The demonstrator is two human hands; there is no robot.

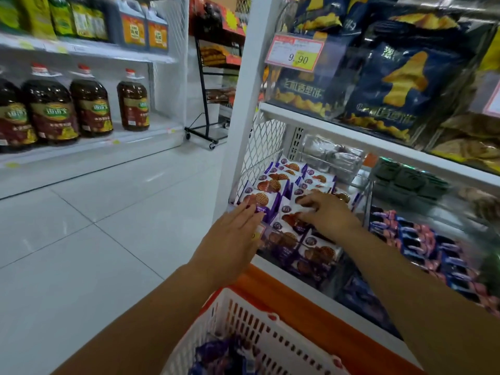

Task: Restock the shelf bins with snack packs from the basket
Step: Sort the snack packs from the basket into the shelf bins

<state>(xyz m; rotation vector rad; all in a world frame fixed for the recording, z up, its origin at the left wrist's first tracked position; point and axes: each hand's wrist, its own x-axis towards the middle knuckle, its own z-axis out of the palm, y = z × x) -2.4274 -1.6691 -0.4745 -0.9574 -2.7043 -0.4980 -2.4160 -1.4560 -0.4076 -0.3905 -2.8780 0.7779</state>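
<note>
A: Where do we have our hands?

B: Both reach into the clear shelf bin (pixel 365 196) at our one o'clock. Our left hand (pixel 230 236) lies flat, fingers straight and together, its grip open, pressed against the near end of the left row of snack packs (pixel 266 185). Our right hand (pixel 328 212) rests palm down on the right row, fingers curled over a pack; we cannot tell whether that grip has closed on it or only lies on top.

A: What do the packs look like?

B: White and purple wrappers with a round brown waffle biscuit printed on each. They stand on edge in two rows running away from us toward twelve o'clock, tight against the white mesh side panel (pixel 263 147) at the bin's left.

A: And the basket?

B: The basket (pixel 243 328) sits at six o'clock, right under our forearms, white slotted walls with an orange rim. More purple packs (pixel 216 355) lie in its bottom.

A: What else is near?

B: At three o'clock of our bin, another bin holds pink and dark blue packs (pixel 422 239). On the shelf above, at one to two o'clock, hang dark blue chip bags (pixel 400 85) beside a price tag (pixel 296 51) reading 9.90. Across the tiled floor (pixel 108 226), at ten o'clock, oil bottles (pixel 92 104) stand on a white shelf.
</note>
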